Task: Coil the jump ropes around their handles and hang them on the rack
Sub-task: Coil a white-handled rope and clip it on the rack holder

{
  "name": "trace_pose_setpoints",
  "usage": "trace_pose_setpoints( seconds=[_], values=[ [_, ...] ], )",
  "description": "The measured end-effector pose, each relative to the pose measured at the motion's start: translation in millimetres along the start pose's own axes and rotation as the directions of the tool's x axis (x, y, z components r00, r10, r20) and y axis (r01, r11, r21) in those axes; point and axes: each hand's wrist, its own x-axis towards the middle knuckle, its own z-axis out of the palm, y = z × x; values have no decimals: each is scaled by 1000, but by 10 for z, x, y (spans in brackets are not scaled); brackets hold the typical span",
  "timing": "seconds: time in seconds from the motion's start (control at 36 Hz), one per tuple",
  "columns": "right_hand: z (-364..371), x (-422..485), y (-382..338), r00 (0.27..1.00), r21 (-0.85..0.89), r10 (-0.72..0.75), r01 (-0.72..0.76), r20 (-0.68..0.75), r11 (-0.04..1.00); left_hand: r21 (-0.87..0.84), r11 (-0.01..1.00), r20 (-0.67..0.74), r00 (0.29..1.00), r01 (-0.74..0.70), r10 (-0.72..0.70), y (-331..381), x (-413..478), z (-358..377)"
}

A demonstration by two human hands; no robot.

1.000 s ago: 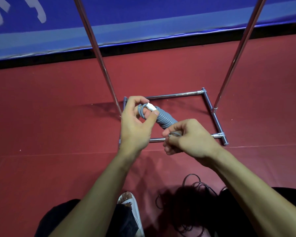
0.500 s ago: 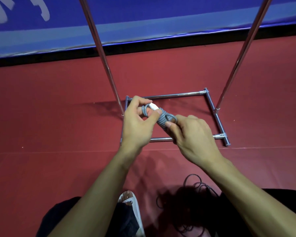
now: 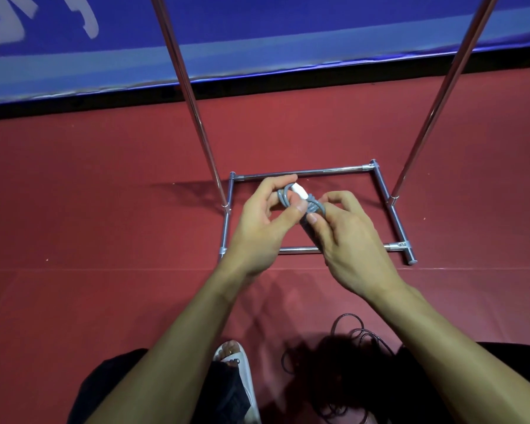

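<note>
Slid up the coil since half a second ago with the right hand [image 3: 349,240], now pinching a loop of the grey jump rope [image 3: 314,207] between thumb and forefinger. Gripping the bundle's far end with the left hand [image 3: 263,221] — thumb and curled fingers just beside the white handle tip [image 3: 299,190]. Held up in front of the rack [image 3: 383,194] base — dark ropes [image 3: 358,335] heaped on the floor [image 3: 104,209] by the sandal [image 3: 237,362].

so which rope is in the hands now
The grey rope, gripped by the left hand and right hand; the dark rope lies loose on the floor.
</note>
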Motion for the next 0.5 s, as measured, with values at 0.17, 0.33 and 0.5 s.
trace_pose_setpoints(
  seconds=[0.17, 0.33, 0.5],
  values=[
    [57, -26, 24, 999, 28, -21, 20, 35, 999, 113, 993, -81, 996, -25, 35, 12, -2, 17],
    [54, -25, 29, 997, 22, -64, 63, 46, 998, 232, 972, -84, 995, -35, 55, 25, 5, 0],
    [54, -41, -32, 994, -88, -70, 78, 86, 993, 296, 955, -147, 989, 9, 36, 9, 11, 9]
  ],
)
